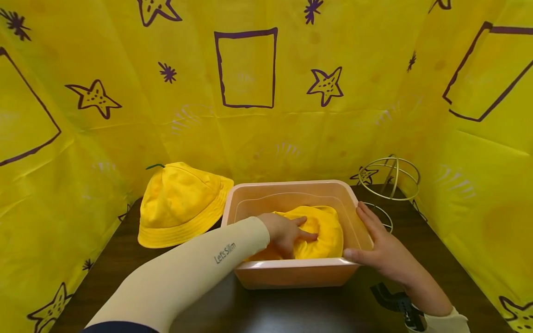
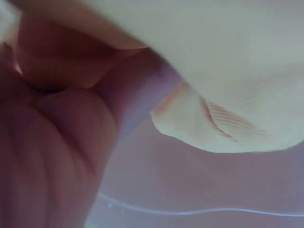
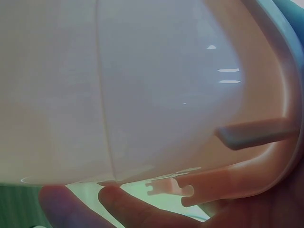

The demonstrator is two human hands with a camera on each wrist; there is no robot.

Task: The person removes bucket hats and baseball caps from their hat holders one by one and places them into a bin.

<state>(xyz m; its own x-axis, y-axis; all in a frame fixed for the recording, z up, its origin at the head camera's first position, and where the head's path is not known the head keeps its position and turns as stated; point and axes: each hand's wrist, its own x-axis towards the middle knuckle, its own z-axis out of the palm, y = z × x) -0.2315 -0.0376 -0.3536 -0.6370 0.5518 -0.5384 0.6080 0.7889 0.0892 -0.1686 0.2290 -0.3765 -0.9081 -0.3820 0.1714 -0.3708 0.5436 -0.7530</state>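
Observation:
A pink plastic basin stands on the dark table, with a bunched yellow cloth item inside it. My left hand reaches in over the basin's left side, and its spread fingers touch the yellow cloth. In the left wrist view the cloth looks pale and covers part of that hand. At the basin's right corner, my right hand grips the rim, its thumb at the front edge and its fingers along the outer side. Close in the right wrist view is the basin wall.
A yellow bucket hat with a green stem lies left of the basin. Behind the right hand stands a gold wire frame. A black strap is near the right wrist. Yellow patterned sheets enclose the table's back and sides.

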